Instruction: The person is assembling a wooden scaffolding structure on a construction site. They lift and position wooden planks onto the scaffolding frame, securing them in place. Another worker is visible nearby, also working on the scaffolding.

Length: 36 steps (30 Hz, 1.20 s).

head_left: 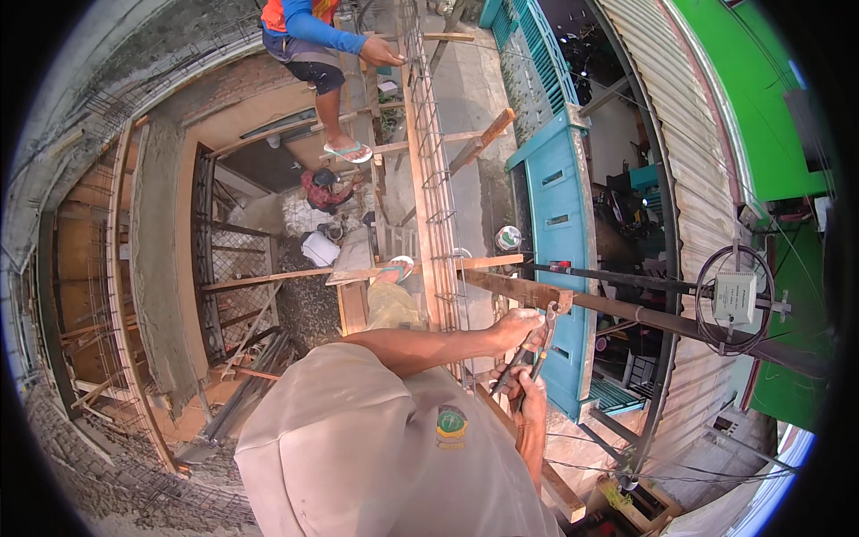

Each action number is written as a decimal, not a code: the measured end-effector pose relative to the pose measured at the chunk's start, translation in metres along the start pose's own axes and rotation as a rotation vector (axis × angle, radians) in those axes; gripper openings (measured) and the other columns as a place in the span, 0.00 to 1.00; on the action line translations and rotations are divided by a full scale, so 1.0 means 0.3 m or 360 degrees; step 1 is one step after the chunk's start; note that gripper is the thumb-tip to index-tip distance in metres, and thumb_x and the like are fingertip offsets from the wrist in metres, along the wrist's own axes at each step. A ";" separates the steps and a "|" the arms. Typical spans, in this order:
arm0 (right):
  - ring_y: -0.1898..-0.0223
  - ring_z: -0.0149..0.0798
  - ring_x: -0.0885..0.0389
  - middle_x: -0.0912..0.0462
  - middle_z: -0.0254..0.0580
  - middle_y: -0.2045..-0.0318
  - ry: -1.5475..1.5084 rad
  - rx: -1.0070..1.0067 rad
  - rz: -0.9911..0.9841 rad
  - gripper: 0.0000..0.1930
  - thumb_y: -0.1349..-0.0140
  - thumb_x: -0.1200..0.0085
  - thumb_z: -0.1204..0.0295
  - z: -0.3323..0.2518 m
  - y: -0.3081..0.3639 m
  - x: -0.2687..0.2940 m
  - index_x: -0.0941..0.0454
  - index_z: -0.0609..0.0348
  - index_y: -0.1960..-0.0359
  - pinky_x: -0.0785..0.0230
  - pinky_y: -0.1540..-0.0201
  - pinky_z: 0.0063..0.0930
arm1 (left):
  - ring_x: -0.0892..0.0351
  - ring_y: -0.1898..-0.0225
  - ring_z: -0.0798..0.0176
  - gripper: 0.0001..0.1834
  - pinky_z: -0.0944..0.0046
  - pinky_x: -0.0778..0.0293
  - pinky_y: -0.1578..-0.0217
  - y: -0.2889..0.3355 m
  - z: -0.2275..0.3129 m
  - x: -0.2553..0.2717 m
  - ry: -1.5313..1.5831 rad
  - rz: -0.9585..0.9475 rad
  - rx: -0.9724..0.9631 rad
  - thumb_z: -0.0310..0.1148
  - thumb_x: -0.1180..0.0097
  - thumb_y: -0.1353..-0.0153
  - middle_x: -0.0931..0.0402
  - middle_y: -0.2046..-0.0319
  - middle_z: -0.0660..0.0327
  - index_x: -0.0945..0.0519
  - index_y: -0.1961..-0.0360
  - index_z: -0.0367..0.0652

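Note:
A pair of pincers (548,329) with dark handles is in front of me, beside the rebar cage, its jaws pointing away from my body. My left hand (515,328) is closed around it just below the jaws, fingers curled behind the tool. Lower down, my right hand (528,391) grips near the ends of the spread handles. The jaws overlap the end of a wooden beam (523,289) in the picture; whether they touch it or hold any wire, I cannot tell.
A long rebar cage (437,192) runs beside a plank (417,170). A co-worker in blue sleeves (327,34) stands on the timbers ahead; another person (324,188) is below. My sandalled foot (396,268) rests high above ground. A blue gate (559,224) and dark pipe (667,324) lie right.

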State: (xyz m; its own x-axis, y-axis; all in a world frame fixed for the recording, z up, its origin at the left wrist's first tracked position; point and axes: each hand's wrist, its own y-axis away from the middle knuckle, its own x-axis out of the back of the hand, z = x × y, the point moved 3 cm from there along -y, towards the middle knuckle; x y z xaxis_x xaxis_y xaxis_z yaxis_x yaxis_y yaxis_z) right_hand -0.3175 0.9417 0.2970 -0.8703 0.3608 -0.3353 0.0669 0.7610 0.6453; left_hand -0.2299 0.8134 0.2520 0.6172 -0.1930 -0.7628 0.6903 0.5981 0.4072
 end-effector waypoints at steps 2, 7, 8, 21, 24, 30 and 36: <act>0.60 0.52 0.16 0.18 0.57 0.62 -0.0001 0.0118 0.0021 0.11 0.34 0.45 0.66 -0.007 0.034 0.022 0.25 0.62 0.62 0.20 0.60 0.44 | 0.18 0.59 0.60 0.18 0.58 0.20 0.60 -0.022 -0.010 0.009 -0.0316 -0.0053 0.0107 0.39 0.50 0.29 0.22 0.59 0.56 0.26 0.48 0.35; 0.65 0.39 0.15 0.16 0.45 0.64 0.0362 0.0247 0.0363 0.08 0.32 0.50 0.69 0.090 0.096 0.156 0.23 0.60 0.62 0.21 0.67 0.32 | 0.18 0.61 0.63 0.26 0.68 0.24 0.70 -0.134 0.083 0.241 -0.0871 0.0331 -0.0069 0.38 0.38 0.39 0.22 0.56 0.53 0.29 0.46 0.30; 0.66 0.39 0.16 0.16 0.45 0.66 0.0426 0.0174 0.0493 0.08 0.32 0.50 0.70 0.130 0.113 0.194 0.22 0.61 0.63 0.22 0.66 0.32 | 0.18 0.60 0.63 0.28 0.66 0.24 0.71 -0.167 0.151 0.335 -0.0665 0.0572 -0.0235 0.36 0.38 0.39 0.22 0.57 0.53 0.31 0.44 0.28; 0.71 0.37 0.17 0.18 0.42 0.75 0.0960 -0.0718 0.0986 0.13 0.33 0.48 0.66 0.391 0.329 0.230 0.22 0.65 0.68 0.26 0.70 0.31 | 0.23 0.58 0.57 0.38 0.46 0.24 0.57 -0.336 1.169 1.174 0.0428 0.1720 -0.1075 0.59 0.46 0.37 0.27 0.56 0.54 0.33 0.40 0.36; 0.71 0.37 0.17 0.18 0.41 0.74 0.0977 -0.0787 0.1094 0.13 0.33 0.48 0.65 0.376 0.344 0.189 0.22 0.64 0.68 0.26 0.70 0.31 | 0.22 0.62 0.59 0.36 0.51 0.23 0.63 -0.391 1.176 1.182 0.0541 0.1597 -0.0956 0.61 0.45 0.38 0.25 0.59 0.55 0.30 0.46 0.37; 0.70 0.37 0.17 0.17 0.41 0.73 0.0963 -0.0751 0.1244 0.13 0.33 0.48 0.65 0.389 0.392 0.165 0.21 0.64 0.67 0.26 0.69 0.31 | 0.34 0.84 0.66 0.22 0.60 0.39 0.85 -0.460 1.048 1.137 0.0378 0.1522 -0.1127 0.52 0.56 0.29 0.32 0.81 0.65 0.31 0.72 0.45; 0.74 0.32 0.21 0.19 0.39 0.75 0.0512 -0.0187 0.1474 0.12 0.32 0.48 0.64 0.342 0.372 0.207 0.23 0.62 0.66 0.28 0.69 0.28 | 0.37 0.79 0.69 0.20 0.63 0.37 0.77 -0.274 0.610 0.691 -0.1053 0.1477 -0.1353 0.45 0.60 0.27 0.36 0.82 0.67 0.29 0.70 0.41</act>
State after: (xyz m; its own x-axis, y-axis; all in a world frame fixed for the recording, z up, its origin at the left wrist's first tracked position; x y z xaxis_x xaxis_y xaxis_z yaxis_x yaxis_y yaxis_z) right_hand -0.3139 1.1043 0.2777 -0.5908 0.6097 0.5284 0.7550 0.1871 0.6284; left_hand -0.0894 0.5819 0.1522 0.9368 0.3411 0.0784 -0.3436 0.9389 0.0200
